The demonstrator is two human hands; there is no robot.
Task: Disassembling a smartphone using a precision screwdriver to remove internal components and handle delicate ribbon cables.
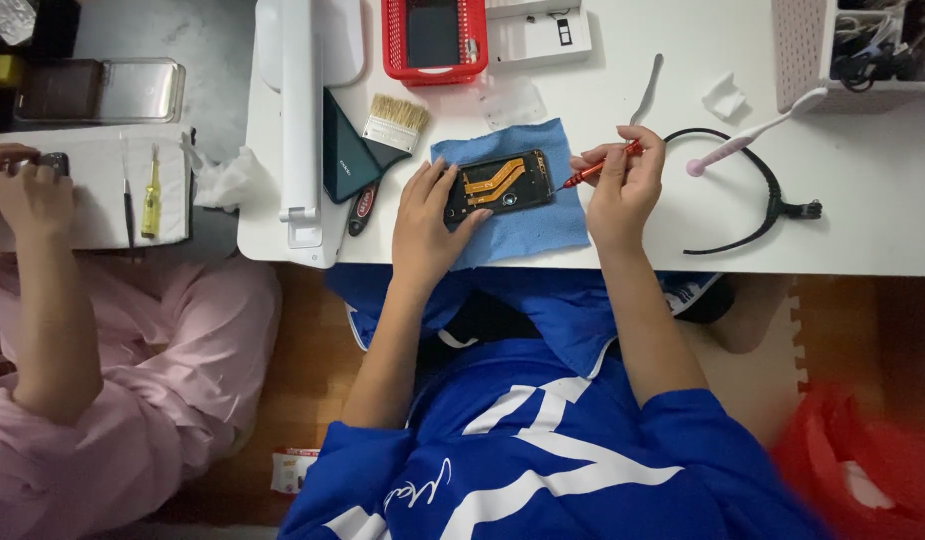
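Observation:
An opened black phone [502,183] with orange flex cables inside lies on a blue cloth [527,215] on the white table [862,220]. My left hand [429,218] rests on the phone's left end and steadies it. My right hand [622,185] holds a red-handled screwdriver [600,168] whose tip points at the phone's right end.
A brush [387,135], a dark phone back [342,155], a red basket [434,40], metal tweezers [645,90], a black headband cable [762,190], a white toothbrush [752,133] and a white basket [832,60] sit around. At left, another person in pink [32,200] works at a separate tray.

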